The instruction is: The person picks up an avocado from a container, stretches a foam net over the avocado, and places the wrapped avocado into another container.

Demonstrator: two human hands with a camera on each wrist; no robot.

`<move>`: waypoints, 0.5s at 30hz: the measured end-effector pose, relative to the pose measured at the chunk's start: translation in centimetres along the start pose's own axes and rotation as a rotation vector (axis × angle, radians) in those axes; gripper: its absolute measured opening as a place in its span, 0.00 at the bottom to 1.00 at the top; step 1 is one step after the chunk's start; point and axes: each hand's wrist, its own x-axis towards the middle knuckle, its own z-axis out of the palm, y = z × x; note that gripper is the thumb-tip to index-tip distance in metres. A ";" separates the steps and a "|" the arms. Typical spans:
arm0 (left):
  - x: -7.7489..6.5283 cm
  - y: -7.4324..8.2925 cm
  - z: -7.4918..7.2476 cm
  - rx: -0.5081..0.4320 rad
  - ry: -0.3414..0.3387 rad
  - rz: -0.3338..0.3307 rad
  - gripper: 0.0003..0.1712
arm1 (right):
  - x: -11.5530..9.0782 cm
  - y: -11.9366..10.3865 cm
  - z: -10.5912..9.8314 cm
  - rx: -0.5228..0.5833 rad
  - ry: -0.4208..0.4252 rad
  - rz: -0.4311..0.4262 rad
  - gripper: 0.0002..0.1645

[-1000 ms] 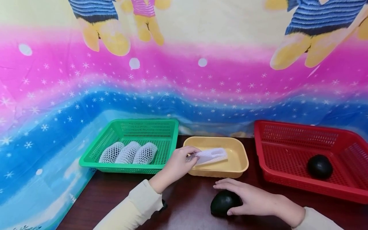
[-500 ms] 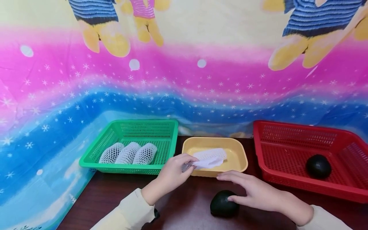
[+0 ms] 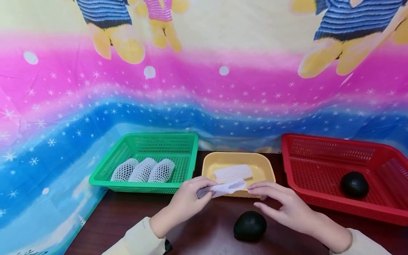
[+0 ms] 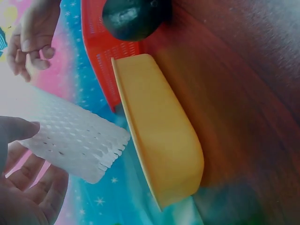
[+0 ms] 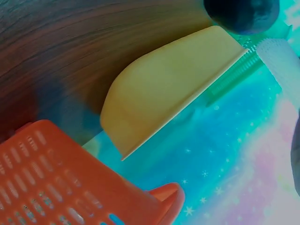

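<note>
My left hand pinches one end of a white foam fruit net between thumb and fingers, over the front rim of a yellow tray. In the left wrist view the net is a flattened mesh sleeve with a ragged end. My right hand has its fingers spread loosely by the net's other end; whether the fingertips touch it I cannot tell. Below that hand a smooth dark green, avocado-like fruit lies on the table. Another foam net lies in the tray.
At left, a green basket holds several dark fruits in white nets. At right, a red basket contains one bare dark fruit. A printed cloth hangs behind the brown table.
My left hand has drawn one net out of the tray toward me, leaving another there. My right hand has let go of the fruit and risen toward the net.
</note>
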 end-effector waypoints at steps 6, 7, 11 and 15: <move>-0.6 0.0 0.5 0.026 -0.022 -0.005 0.10 | 0.0 0.3 1.1 0.053 0.083 -0.097 0.17; -0.6 0.0 0.6 0.032 -0.025 -0.006 0.10 | 0.1 0.4 1.3 0.066 0.079 -0.111 0.17; -0.7 0.3 1.0 0.037 -0.043 -0.009 0.10 | 0.1 0.4 1.8 0.099 0.013 -0.094 0.17; -0.7 0.7 1.1 0.014 -0.066 -0.018 0.10 | 0.0 0.1 2.0 0.099 -0.079 -0.001 0.20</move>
